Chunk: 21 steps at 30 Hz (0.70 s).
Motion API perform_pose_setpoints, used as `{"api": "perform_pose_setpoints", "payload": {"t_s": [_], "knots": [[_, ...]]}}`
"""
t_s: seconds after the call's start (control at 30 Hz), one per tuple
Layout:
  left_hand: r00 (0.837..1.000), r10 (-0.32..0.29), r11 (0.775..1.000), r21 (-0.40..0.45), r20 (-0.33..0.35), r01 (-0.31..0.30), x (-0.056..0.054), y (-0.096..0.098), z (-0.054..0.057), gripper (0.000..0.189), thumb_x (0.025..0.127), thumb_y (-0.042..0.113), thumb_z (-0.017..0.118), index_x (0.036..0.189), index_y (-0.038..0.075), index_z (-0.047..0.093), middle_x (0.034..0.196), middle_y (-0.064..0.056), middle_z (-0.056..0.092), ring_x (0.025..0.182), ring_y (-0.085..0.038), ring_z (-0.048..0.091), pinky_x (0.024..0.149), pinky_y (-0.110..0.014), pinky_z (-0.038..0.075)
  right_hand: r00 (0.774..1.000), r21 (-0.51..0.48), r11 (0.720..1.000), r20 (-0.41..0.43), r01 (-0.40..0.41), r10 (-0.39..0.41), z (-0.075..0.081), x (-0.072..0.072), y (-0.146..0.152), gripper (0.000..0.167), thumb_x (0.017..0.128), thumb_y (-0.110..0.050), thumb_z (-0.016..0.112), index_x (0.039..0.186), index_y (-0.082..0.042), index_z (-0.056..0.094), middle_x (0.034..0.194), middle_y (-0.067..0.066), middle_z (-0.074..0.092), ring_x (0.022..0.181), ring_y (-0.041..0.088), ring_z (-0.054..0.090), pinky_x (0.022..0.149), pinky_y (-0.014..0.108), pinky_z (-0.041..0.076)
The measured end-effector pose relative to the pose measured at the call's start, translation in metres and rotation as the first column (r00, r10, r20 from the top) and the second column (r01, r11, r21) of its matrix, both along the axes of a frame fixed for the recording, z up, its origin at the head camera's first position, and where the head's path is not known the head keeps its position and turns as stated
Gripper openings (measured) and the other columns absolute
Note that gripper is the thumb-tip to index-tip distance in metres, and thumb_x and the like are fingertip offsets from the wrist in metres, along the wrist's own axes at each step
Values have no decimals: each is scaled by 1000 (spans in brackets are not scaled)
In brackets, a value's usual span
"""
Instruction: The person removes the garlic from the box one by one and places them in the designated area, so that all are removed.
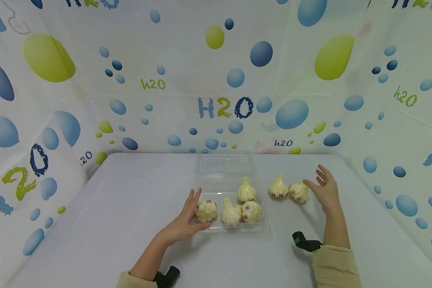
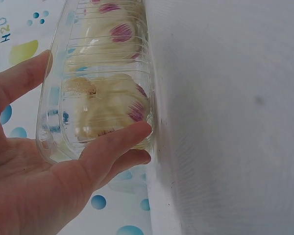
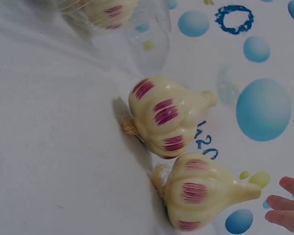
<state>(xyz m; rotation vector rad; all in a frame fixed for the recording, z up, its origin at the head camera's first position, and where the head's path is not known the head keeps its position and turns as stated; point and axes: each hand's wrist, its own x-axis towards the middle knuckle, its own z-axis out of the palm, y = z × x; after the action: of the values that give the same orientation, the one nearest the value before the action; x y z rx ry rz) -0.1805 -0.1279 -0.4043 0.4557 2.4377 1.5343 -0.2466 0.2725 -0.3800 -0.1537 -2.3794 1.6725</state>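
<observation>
Garlic bulbs (image 1: 251,211), six in all: four sit in a clear plastic box (image 1: 216,186) in front of me, two on the table (image 1: 122,208) to its right. A white backdrop (image 1: 187,52), printed with blue and green drops and "H2O", rises past the table's straight far edge and along both sides. White tabletop spreads wide left of the box and between the box and me; on the right, the two loose bulbs stand between the box and my right hand (image 1: 325,192). My left forearm (image 1: 147,256) slants inward to the box; my right forearm (image 1: 336,228) reaches almost straight ahead. Both wear beige sleeves (image 1: 338,266). The box's lid (image 1: 225,165) lies open on the far side, toward the table's far edge. My left hand (image 1: 188,222) grasps the box's near left corner, thumb at the near rim, fingers along the left side. My right hand is released, fingers loosely spread, the thumb just beside the outer bulb (image 1: 299,193); I cannot tell whether they touch.
</observation>
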Motion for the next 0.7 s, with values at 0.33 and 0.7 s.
{"api": "perform_pose_setpoints", "payload": {"t_s": [0.33, 0.7], "knots": [[999, -13, 1000, 14, -39, 13, -1, -2, -7, 95, 82, 22, 68, 148, 28, 0, 149, -17, -17, 135, -41, -1, 102, -56, 21, 999, 138, 990, -14, -42, 44, 18, 7, -11, 78, 85, -18, 65, 146, -6, 17, 148, 23, 18, 132, 44, 18, 100, 57, 25], [1000, 6, 1000, 9, 20, -6, -3, -2, -7, 93, 84, 19, 67, 148, 26, 0, 150, -10, -19, 137, -35, 0, 105, -50, 20, 996, 163, 983, -28, -79, 85, 26, 9, -26, 83, 84, -21, 67, 147, -8, 14, 148, 22, 16, 133, 42, 19, 103, 56, 19]]}}
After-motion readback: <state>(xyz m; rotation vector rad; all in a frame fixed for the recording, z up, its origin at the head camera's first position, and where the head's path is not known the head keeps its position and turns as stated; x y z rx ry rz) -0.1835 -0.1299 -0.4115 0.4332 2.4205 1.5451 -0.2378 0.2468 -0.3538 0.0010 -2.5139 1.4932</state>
